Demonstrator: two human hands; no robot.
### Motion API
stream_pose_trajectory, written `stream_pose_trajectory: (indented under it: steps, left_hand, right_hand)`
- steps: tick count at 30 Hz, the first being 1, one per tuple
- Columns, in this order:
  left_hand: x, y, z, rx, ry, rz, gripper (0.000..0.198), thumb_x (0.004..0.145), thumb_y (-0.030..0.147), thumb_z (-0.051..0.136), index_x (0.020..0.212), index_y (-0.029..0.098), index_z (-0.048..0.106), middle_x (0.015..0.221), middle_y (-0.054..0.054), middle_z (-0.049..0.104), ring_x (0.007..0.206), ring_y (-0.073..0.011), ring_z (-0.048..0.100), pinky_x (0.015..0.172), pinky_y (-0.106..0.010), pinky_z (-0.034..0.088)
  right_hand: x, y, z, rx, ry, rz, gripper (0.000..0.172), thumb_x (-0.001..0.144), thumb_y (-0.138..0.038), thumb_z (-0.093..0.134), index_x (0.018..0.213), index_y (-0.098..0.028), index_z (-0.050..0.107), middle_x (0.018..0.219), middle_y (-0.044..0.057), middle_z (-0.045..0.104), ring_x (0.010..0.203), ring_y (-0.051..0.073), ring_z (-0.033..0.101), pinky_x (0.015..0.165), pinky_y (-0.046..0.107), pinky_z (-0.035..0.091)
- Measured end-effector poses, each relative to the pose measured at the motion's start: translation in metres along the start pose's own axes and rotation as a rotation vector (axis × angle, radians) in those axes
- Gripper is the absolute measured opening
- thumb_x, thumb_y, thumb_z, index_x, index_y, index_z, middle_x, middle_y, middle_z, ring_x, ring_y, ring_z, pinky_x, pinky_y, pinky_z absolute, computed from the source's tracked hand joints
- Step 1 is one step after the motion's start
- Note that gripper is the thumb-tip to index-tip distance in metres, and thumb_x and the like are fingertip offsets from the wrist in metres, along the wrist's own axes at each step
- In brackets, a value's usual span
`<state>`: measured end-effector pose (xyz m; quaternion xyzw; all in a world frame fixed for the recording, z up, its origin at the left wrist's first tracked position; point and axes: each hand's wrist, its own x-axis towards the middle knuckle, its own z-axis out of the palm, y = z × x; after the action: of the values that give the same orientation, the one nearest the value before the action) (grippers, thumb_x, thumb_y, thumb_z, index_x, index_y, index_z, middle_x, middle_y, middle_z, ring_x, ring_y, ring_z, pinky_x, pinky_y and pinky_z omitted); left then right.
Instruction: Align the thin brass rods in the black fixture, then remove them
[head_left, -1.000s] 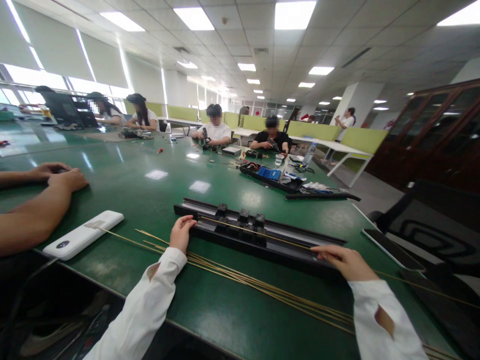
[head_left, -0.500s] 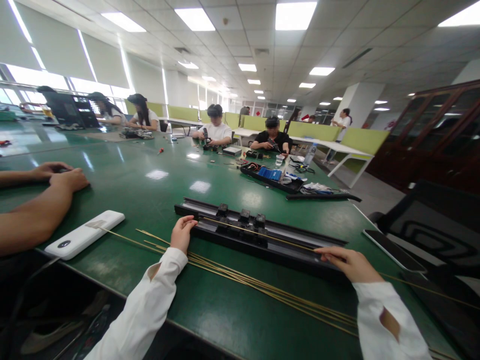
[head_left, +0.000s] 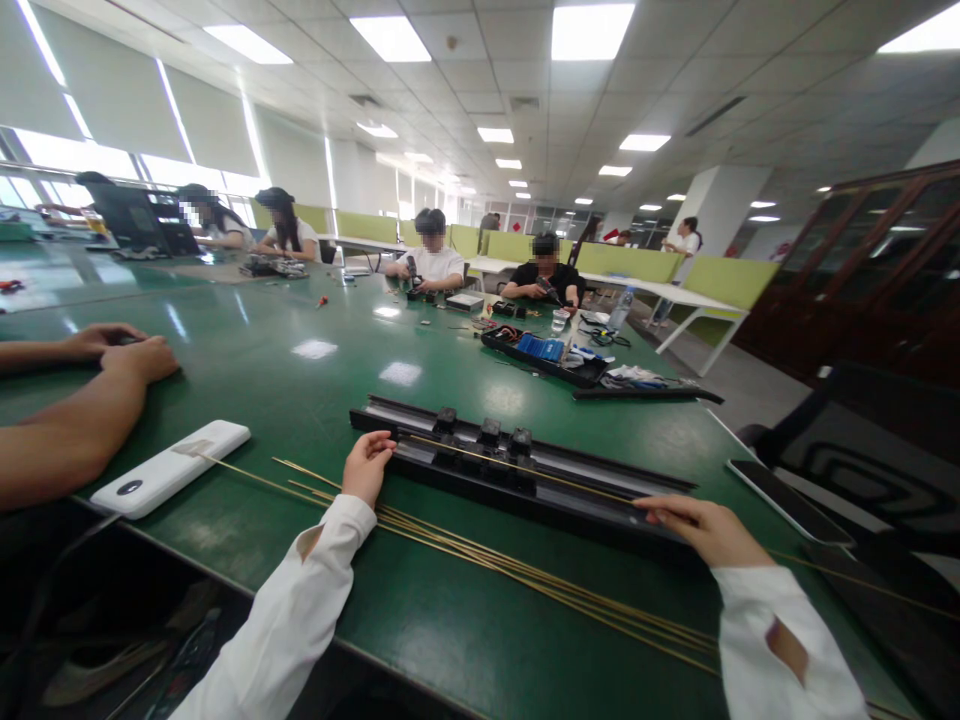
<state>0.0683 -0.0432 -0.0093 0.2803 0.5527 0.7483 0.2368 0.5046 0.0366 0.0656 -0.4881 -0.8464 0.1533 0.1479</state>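
Observation:
A long black double rail (head_left: 585, 497) with several small black blocks (head_left: 489, 432) across its middle lies on the green table. Over its near side runs a thin brass rod (head_left: 570, 480). My right hand (head_left: 697, 525) pinches this rod near the rail's right part, and the rod carries on past the hand to the right. At the rail's left end, my left hand (head_left: 366, 465) has thumb and fingers pressed together, close to the rod's left tip; what lies between them is hidden. Several more brass rods (head_left: 480, 552) lie in a loose bundle nearer me, passing under my left wrist.
A white power bank (head_left: 172, 468) lies at left, a rod's end on it, near another person's hands (head_left: 139, 352). A tablet-like slab (head_left: 787, 502) rests at the right edge beside a black chair (head_left: 870, 440). A black tool tray (head_left: 540, 358) stands farther back.
My right hand has shifted very slightly to the right along the rod. My left hand stays at the rail's left end.

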Motion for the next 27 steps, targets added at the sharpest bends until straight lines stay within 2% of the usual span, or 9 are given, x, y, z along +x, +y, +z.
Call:
stream_pose_trajectory:
  steps: [15,27]
  left_hand:
    - [0.0014,-0.0015,-0.0019,0.013,-0.012,0.005,0.028,0.051,0.015,0.058,0.078,0.014,0.055,0.067,-0.002,0.058,0.069,-0.0145,0.055,0.074,-0.033,0.040]
    - [0.0014,0.0021,-0.0026,-0.007,0.000,-0.003,0.026,0.050,0.011,0.056,0.076,0.014,0.055,0.065,-0.002,0.058,0.067,-0.0142,0.055,0.075,-0.033,0.040]
  right_hand:
    - [-0.0029,-0.0057,-0.0032,-0.003,0.024,0.034,0.033,0.065,-0.040,0.048,0.088,-0.024,0.066,0.082,0.002,0.067,0.081,0.020,0.060,0.074,0.028,0.045]
    - [-0.0023,0.0037,0.0008,0.017,0.010,0.033,0.031,0.066,-0.038,0.048,0.086,-0.023,0.066,0.082,0.002,0.067,0.081,0.020,0.060,0.073,0.029,0.046]
